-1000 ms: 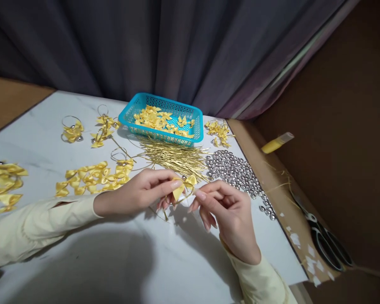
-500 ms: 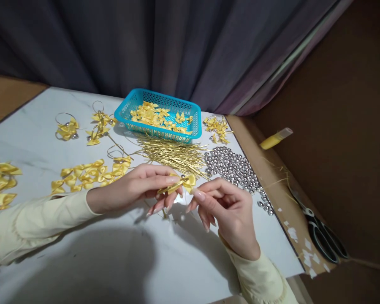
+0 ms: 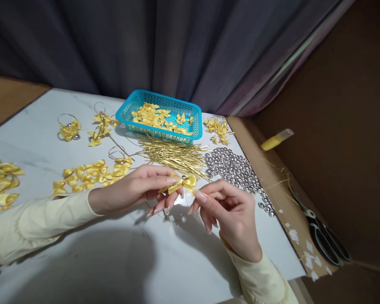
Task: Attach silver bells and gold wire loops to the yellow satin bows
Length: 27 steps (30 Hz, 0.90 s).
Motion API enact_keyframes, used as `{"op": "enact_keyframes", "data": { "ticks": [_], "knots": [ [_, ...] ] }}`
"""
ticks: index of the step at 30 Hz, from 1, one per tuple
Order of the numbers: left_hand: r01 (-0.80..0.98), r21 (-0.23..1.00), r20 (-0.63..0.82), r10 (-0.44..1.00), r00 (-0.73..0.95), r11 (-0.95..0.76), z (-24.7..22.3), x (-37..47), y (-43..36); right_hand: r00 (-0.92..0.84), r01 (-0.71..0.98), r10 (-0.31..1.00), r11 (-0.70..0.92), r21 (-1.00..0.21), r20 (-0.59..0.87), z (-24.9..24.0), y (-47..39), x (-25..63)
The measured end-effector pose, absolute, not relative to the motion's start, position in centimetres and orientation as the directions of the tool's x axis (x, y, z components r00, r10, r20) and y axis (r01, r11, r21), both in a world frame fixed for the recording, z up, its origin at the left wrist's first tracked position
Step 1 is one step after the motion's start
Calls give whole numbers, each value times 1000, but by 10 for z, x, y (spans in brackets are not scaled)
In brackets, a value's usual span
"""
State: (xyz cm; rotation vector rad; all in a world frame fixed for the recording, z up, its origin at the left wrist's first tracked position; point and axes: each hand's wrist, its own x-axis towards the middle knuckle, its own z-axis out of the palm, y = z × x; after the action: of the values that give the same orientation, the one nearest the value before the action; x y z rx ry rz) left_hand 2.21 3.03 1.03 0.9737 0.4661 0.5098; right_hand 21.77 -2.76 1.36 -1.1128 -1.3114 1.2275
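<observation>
A yellow satin ribbon bow [image 3: 189,182] with a small silver bead at its centre is held up over the white table. My left hand [image 3: 145,184] pinches its left loop between thumb and fingers. My right hand [image 3: 228,211] has thumb and forefinger closed at the bow's lower right tail; a thin wire seems to hang there, too fine to make out well. Just behind the hands lies a pile of gold twist ties [image 3: 174,156]. Silver beads [image 3: 232,169] are heaped beyond my right hand.
A blue plastic basket [image 3: 129,123] with yellow bows stands at the back. More bows [image 3: 85,175] lie left, some with wire loops [image 3: 69,131]. On the brown right edge rest black-handled scissors [image 3: 324,240], paper scraps [image 3: 308,257] and a yellow tube [image 3: 274,141]. Dark curtains [image 3: 129,46] hang behind.
The view has shifted very slightly. Both hands keep their grip on the bow, almost unmoved.
</observation>
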Motion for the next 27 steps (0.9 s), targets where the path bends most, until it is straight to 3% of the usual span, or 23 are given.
{"op": "enact_keyframes", "data": {
  "ticks": [27],
  "knots": [
    [-201, 879, -115, 603, 790, 431, 8, 22, 31, -91, -30, 993, 79, -996, 82, 15, -29, 217]
  ]
}}
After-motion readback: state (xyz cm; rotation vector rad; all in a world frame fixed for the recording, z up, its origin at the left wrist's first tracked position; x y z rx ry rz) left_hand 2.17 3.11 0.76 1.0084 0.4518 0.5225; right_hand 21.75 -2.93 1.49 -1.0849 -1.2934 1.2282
